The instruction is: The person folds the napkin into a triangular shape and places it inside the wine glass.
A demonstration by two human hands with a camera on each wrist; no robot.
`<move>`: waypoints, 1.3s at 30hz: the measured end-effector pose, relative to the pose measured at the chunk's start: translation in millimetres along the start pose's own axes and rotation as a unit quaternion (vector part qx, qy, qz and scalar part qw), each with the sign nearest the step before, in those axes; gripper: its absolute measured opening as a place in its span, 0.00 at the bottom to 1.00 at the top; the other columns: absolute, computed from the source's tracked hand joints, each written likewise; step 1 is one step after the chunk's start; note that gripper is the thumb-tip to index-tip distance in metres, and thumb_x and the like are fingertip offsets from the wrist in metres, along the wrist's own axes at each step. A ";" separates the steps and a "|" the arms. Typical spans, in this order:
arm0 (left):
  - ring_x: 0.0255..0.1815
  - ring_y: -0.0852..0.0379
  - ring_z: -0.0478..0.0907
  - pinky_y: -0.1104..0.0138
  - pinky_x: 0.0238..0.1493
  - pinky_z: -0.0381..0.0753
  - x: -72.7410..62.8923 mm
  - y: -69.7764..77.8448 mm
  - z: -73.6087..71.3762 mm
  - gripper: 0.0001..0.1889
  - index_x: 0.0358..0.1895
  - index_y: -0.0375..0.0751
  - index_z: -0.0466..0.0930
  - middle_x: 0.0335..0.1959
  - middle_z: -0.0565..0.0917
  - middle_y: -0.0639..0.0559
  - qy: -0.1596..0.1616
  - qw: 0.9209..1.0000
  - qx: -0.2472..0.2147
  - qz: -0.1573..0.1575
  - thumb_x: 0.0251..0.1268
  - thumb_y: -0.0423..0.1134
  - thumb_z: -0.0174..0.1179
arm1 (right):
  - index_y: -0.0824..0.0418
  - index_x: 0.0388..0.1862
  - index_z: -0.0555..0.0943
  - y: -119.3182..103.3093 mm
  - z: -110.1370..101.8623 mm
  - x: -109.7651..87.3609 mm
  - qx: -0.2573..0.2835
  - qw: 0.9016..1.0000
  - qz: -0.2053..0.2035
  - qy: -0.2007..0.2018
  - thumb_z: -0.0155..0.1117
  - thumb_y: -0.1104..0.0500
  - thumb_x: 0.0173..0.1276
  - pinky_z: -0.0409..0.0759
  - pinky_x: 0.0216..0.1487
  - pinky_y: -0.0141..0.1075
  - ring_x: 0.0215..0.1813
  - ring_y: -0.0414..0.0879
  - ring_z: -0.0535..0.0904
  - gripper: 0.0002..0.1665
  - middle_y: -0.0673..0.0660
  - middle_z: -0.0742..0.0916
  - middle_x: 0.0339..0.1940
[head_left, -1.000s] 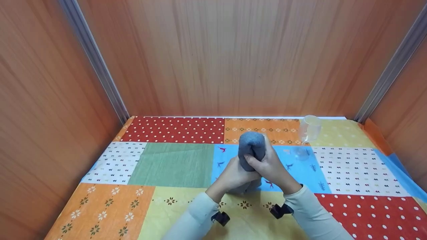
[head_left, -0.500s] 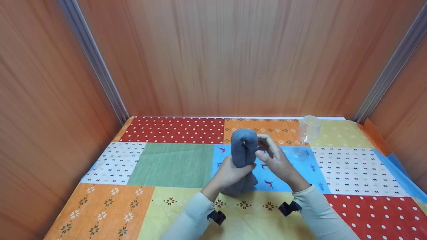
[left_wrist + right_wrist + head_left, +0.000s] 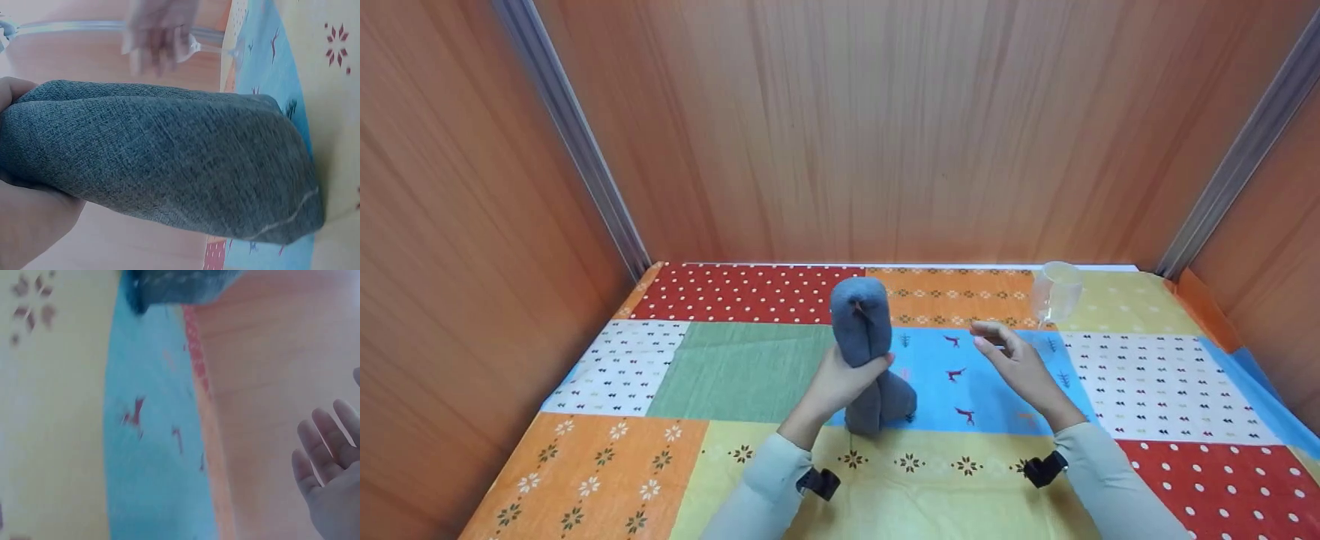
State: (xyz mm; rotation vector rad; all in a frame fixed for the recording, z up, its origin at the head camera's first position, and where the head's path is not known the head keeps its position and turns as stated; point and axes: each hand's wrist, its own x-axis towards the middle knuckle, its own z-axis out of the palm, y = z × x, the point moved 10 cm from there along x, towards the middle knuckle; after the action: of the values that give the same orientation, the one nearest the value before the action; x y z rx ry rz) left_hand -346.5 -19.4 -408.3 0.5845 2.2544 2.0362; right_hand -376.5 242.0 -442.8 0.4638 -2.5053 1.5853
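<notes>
My left hand grips a folded grey-blue cloth round its middle. The cloth stands upright, its top bent over into a rounded loop and its lower end flaring at the tablecloth. In the left wrist view the cloth fills most of the frame, with a pale line near its lower edge. My right hand hovers off to the right, apart from the cloth and holding nothing. Its fingers are loosely extended in the right wrist view. Behind that hand stands a clear stemmed glass, its foot partly hidden.
A patchwork tablecloth covers the table. Wood-patterned panels close off the back and both sides, with metal posts at the corners. Both wrists wear black straps, the left strap close above the table.
The right hand has let go of the cloth and drawn away to the right. My left hand has carried the cloth leftward, still upright. The glass has stayed in place.
</notes>
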 end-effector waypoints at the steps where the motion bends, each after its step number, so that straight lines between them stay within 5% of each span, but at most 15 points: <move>1: 0.57 0.49 0.74 0.46 0.62 0.70 -0.4 -0.1 -3.8 0.32 0.68 0.34 0.64 0.59 0.76 0.43 0.005 1.000 0.002 -0.001 0.66 0.43 0.65 | 0.60 0.70 0.72 7.7 -3.8 -0.6 -0.004 1.000 0.009 0.002 0.53 0.48 0.80 0.72 0.62 0.41 0.65 0.50 0.73 0.27 0.59 0.78 0.66; 6: 0.59 0.46 0.73 0.43 0.64 0.68 -4.1 -0.9 -22.3 0.34 0.69 0.33 0.63 0.62 0.75 0.41 0.024 0.999 0.020 -0.008 0.65 0.44 0.65 | 0.65 0.72 0.68 46.8 -23.6 -3.9 -0.003 0.997 0.072 0.015 0.52 0.44 0.79 0.70 0.62 0.50 0.65 0.55 0.71 0.34 0.63 0.75 0.69; 18: 0.58 0.45 0.74 0.41 0.64 0.67 -16.3 -1.3 -78.2 0.33 0.67 0.34 0.66 0.61 0.77 0.41 0.089 0.993 0.063 -0.049 0.64 0.45 0.67 | 0.68 0.71 0.63 106.1 -72.8 -12.6 0.001 0.973 0.219 0.073 0.52 0.37 0.76 0.74 0.53 0.39 0.61 0.56 0.72 0.41 0.64 0.72 0.62; 30: 0.58 0.44 0.74 0.44 0.64 0.67 -31.2 5.8 -140.8 0.32 0.66 0.33 0.65 0.58 0.76 0.39 0.158 0.984 0.057 -0.061 0.64 0.40 0.67 | 0.64 0.79 0.53 108.3 -87.9 -1.2 0.010 0.971 0.233 0.062 0.51 0.36 0.76 0.65 0.67 0.52 0.71 0.61 0.63 0.47 0.68 0.62 0.74; 35: 0.62 0.43 0.71 0.43 0.68 0.62 -37.5 8.2 -154.9 0.32 0.67 0.31 0.63 0.61 0.74 0.38 0.166 0.983 0.051 -0.064 0.66 0.39 0.66 | 0.60 0.82 0.47 109.9 -80.6 6.2 0.033 0.967 0.250 0.044 0.51 0.38 0.77 0.60 0.72 0.55 0.75 0.63 0.58 0.48 0.68 0.59 0.77; 39: 0.64 0.42 0.69 0.41 0.70 0.59 -41.1 7.1 -159.5 0.32 0.69 0.31 0.61 0.63 0.72 0.37 0.164 0.983 0.047 -0.067 0.67 0.40 0.65 | 0.63 0.82 0.48 109.0 -77.0 11.6 0.034 0.968 0.243 0.051 0.50 0.42 0.79 0.65 0.68 0.52 0.72 0.63 0.62 0.45 0.69 0.61 0.74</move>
State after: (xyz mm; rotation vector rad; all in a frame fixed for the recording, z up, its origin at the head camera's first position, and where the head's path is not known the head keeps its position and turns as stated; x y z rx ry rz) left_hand -352.0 -183.0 -389.1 0.0985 2.4973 2.0985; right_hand -427.0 352.4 -499.3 -0.2479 -2.6207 1.7967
